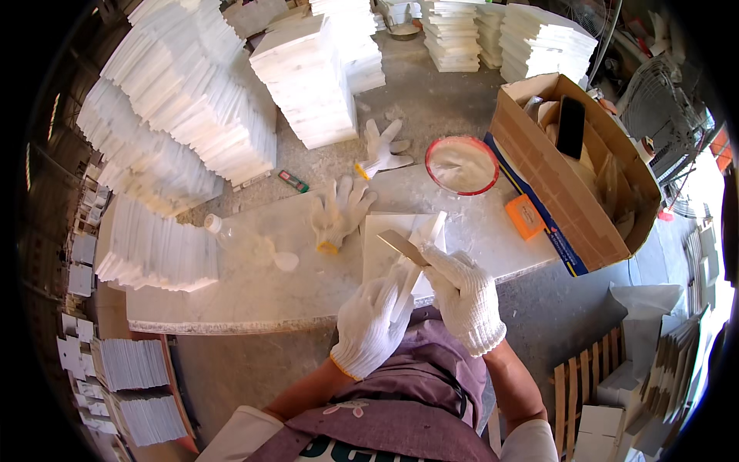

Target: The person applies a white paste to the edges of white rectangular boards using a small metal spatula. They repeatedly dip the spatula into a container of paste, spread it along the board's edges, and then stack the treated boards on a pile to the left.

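My right hand (465,296), in a white knit glove, is closed around a putty knife (402,247), its flat metal blade pointing to the upper left. My left hand (372,322), gloved alike, grips a white tile (405,295) tilted on its edge, just below the blade. Under and beyond both hands, more pale tile (378,240) lies on the stone tabletop (254,302); how many pieces lie there I cannot tell. Two loose white gloves, one nearer (339,210) and one farther (382,146), rest beyond the tiles. A red-rimmed bowl (463,166) holds white paste or powder.
Tall stacks of white tiles (181,100) fill the left and far sides. At the right stands a cardboard box (566,185) with a black phone (570,127) on top, beside an orange packet (525,216). A clear plastic bottle (235,233) lies left, near a green-and-red small object (293,181).
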Demonstrator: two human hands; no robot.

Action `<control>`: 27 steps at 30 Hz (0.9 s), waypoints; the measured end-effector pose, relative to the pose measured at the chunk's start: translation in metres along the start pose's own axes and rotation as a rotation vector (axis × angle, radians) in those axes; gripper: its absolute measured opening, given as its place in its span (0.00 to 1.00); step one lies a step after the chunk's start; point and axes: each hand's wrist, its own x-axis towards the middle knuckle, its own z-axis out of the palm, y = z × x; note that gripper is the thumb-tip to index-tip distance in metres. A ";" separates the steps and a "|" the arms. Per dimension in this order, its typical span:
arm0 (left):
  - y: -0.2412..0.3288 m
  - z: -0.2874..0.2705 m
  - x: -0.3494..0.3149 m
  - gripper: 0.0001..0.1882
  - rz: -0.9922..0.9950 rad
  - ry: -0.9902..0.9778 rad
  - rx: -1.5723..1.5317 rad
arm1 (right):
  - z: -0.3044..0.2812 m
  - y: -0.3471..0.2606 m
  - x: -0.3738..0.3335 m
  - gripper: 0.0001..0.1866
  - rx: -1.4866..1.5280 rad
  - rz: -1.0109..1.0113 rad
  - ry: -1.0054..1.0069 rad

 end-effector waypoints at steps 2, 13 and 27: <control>0.003 0.001 0.001 0.29 0.016 -0.017 0.046 | -0.001 -0.001 -0.007 0.17 0.050 0.041 -0.005; 0.000 -0.001 0.001 0.28 0.031 -0.021 0.025 | -0.010 0.010 0.015 0.15 -0.003 0.126 0.059; 0.002 -0.005 0.004 0.29 0.051 -0.069 0.061 | -0.017 0.020 0.027 0.16 -0.063 0.092 0.046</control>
